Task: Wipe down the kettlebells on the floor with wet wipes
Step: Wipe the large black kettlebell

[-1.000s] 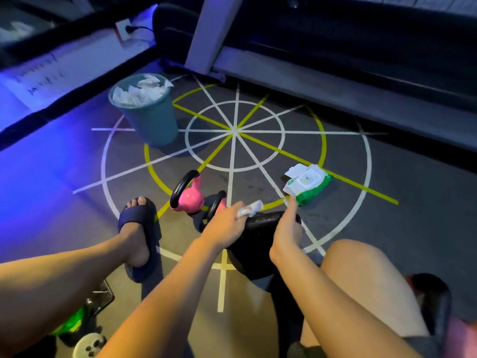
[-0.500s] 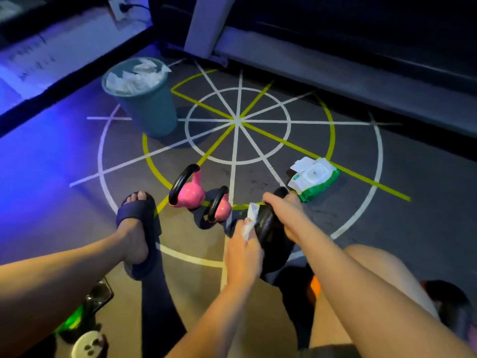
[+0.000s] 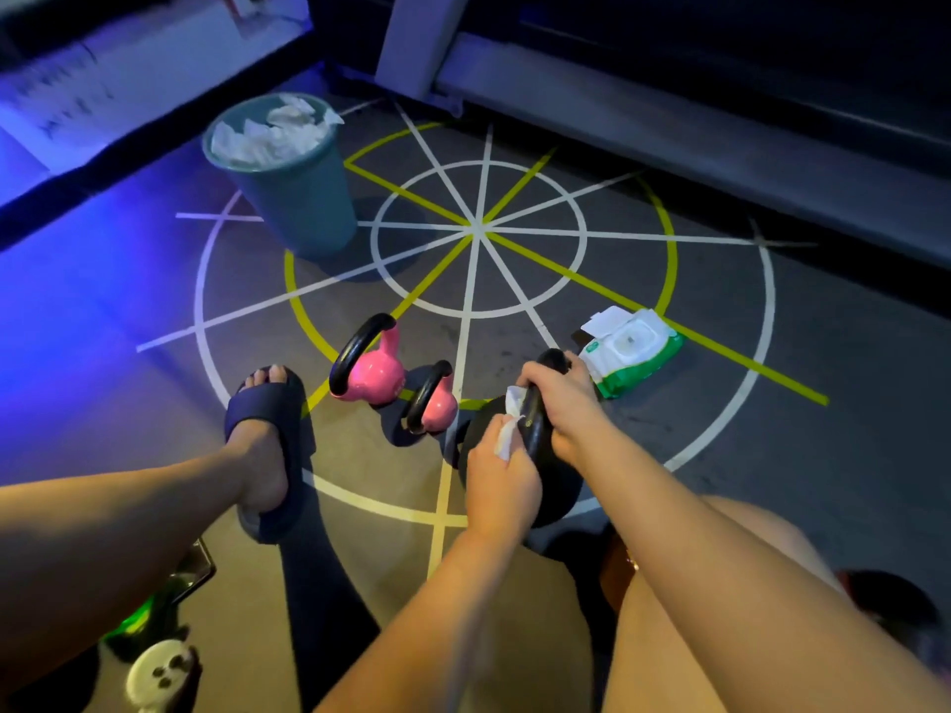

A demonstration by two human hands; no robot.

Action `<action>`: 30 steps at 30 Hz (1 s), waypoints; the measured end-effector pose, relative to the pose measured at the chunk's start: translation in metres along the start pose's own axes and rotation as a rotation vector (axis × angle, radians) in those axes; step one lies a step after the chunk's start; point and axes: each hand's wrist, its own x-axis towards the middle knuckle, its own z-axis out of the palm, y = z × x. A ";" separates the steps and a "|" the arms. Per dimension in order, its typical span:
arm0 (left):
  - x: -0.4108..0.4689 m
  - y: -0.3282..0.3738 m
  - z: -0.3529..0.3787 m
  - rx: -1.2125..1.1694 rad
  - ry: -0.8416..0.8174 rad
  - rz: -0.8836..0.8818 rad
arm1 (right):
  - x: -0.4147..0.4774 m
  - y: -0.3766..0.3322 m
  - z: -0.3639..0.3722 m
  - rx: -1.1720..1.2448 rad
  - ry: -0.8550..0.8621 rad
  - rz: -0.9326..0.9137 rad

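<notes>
The head view looks down at a grey gym floor [image 3: 669, 455] painted with white and yellow circles and spokes that meet at one centre. Low in the middle stands a black kettlebell [image 3: 561, 499], at the near edge of the outer white ring. The right hand [image 3: 566, 403] is curled round the top of its thick black handle and grips it. The left hand [image 3: 502, 476] is just below, its fingers closed on a white wet wipe [image 3: 508, 432] that it presses against the near side of the same handle, so the two hands are almost touching. To the left of the black one, two pink kettlebells with black handles stand side by side: the larger pink kettlebell [image 3: 375, 375] further left and the smaller pink kettlebell [image 3: 442, 406] between it and the black one, all three close together. To the right of the right hand, near but apart from it, a green-and-white pack of wet wipes [image 3: 635, 349] lies flat on the floor across a yellow line, its lid flipped open. Further back on the left stands a teal bin [image 3: 303, 203], filled to the rim with crumpled white wipes [image 3: 273, 133]. The person's left foot in a dark slide sandal [image 3: 267, 424] rests on the floor just left of the pink pair, and a bare right thigh [image 3: 720, 609] fills the lower right. A pale grey machine frame [image 3: 643, 115] runs across the top.
</notes>
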 end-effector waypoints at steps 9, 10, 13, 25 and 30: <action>0.055 0.000 -0.067 0.012 -0.280 0.028 | -0.002 0.030 0.028 0.241 0.350 -0.044; 0.053 -0.004 -0.065 -0.015 -0.239 0.037 | 0.002 0.030 0.027 0.218 0.336 -0.041; 0.039 -0.014 -0.050 -0.108 -0.146 0.007 | 0.009 0.021 0.021 0.052 0.249 -0.032; 0.011 -0.007 -0.010 -0.115 -0.015 -0.010 | -0.015 -0.019 -0.001 -0.378 -0.014 -0.092; 0.009 -0.001 -0.014 -0.119 -0.045 -0.080 | -0.053 -0.035 -0.049 -0.556 -0.003 -0.159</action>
